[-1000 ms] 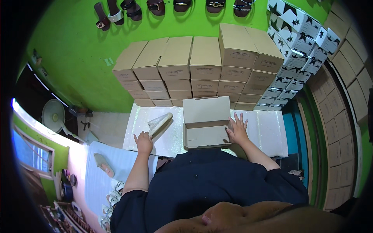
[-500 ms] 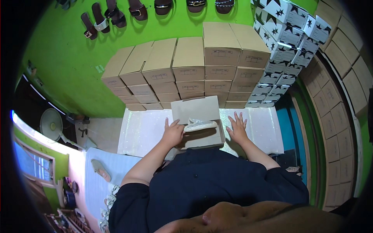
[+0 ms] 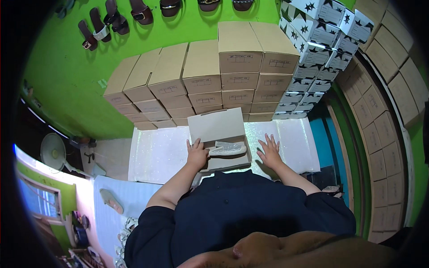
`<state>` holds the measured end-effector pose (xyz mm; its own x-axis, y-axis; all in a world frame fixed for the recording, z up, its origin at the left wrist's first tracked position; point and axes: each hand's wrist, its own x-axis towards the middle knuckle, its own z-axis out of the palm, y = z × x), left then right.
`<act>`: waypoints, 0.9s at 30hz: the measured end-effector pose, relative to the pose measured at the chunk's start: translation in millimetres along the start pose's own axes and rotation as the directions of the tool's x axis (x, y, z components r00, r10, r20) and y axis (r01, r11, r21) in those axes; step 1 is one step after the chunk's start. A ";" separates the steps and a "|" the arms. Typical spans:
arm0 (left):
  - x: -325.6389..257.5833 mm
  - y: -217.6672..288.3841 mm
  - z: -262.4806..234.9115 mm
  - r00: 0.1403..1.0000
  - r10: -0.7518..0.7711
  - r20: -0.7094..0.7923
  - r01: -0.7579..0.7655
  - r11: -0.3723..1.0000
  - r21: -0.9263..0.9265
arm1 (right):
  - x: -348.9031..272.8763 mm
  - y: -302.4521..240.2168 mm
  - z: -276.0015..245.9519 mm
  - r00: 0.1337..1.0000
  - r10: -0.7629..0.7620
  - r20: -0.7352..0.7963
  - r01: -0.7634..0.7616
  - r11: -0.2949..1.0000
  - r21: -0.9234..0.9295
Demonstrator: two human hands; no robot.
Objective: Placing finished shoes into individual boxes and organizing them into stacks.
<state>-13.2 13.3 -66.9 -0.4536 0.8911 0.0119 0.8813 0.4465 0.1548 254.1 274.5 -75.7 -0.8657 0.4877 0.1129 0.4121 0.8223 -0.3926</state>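
A cardboard shoebox [image 3: 246,161] stands on the white table with its lid [image 3: 217,125] raised at the back. Inside lies a pale shoe [image 3: 227,149], its upper part covered by clear crinkled plastic. At the box's left side my left hand [image 3: 196,155] has its thumb side against the shoe's left end; some fingers point up beside the lid, and their grip is partly hidden. My right hand [image 3: 269,152] is held with spread fingers just right of the box, apart from it and holding nothing.
Brown boxes [image 3: 203,67] are stacked behind the white table [image 3: 156,152], with star-patterned boxes [image 3: 308,58] at the right. Sandals [image 3: 142,13] hang on the green wall. On the left are a fan [image 3: 53,152] and a blue surface [image 3: 134,192] bearing a shoe [image 3: 111,201].
The shoe has come down lower into the box, and my left hand has lowered with it. My right hand stays spread beside the box. The whole view has shifted slightly.
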 end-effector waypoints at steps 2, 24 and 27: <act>-1.4 0.8 7.6 0.997 -0.062 -0.039 0.063 0.998 0.032 | -0.7 -1.0 0.6 1.000 -0.003 0.015 0.003 1.000 -0.007; -103.8 -136.9 -37.0 0.815 -0.503 -0.286 0.497 0.862 -0.102 | 53.3 -112.7 30.0 0.905 -0.121 0.408 0.264 0.911 -0.317; -175.2 -225.1 -26.4 0.528 -0.764 -0.372 0.772 0.614 -0.164 | 50.8 -119.4 27.5 0.917 -0.091 0.389 0.212 0.936 -0.281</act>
<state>-135.6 -245.5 -77.8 -0.9618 0.0994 0.2552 0.1688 0.9489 0.2666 153.1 192.9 -48.2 -0.9416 0.2587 -0.2157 0.2824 0.9553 -0.0870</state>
